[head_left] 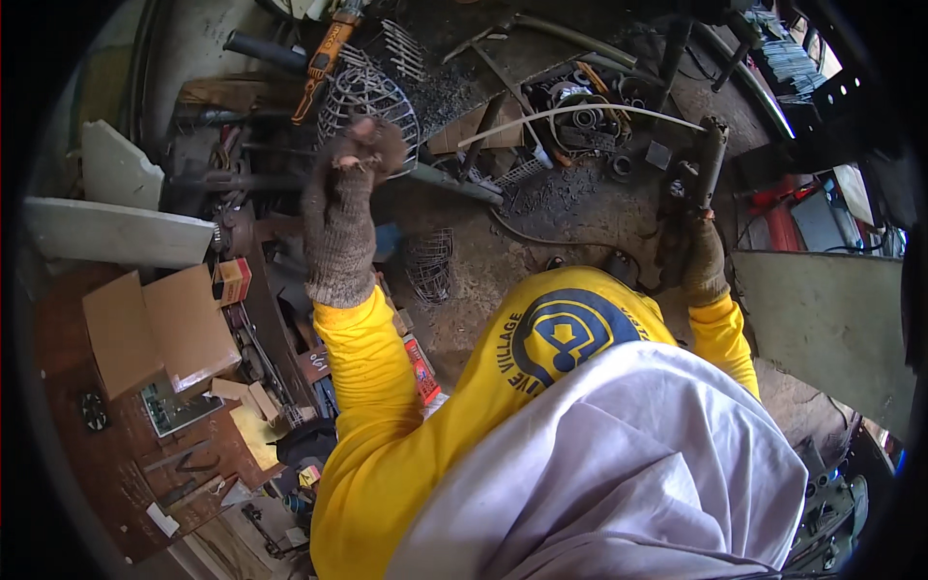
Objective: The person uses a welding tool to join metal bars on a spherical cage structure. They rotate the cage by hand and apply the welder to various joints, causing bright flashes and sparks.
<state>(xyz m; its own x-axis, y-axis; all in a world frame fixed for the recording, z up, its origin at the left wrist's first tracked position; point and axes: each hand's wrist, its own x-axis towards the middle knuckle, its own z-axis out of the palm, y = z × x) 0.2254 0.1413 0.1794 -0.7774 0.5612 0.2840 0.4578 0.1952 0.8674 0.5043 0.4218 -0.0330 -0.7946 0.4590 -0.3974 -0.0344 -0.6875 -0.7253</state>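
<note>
My right hand (704,259), in a brown knit glove, is closed round the welding electrode holder (713,159). From its upper end a long, thin, pale welding electrode (580,108) reaches across to the left. My left hand (343,208), gloved the same way with bare fingertips showing, is raised with fingers curled in front of a wire cage (391,104) of bent metal rods. What those fingers hold, if anything, is hidden, and I cannot tell whether they touch the cage. Beyond it lies an orange angle grinder (329,53).
A second wire cage (430,266) lies on the floor. A metal frame (493,101) and a heap of metal parts (590,121) sit ahead. Left stands a brown table (106,464) with an opened cardboard box (159,329). At right leans a grey sheet (826,319).
</note>
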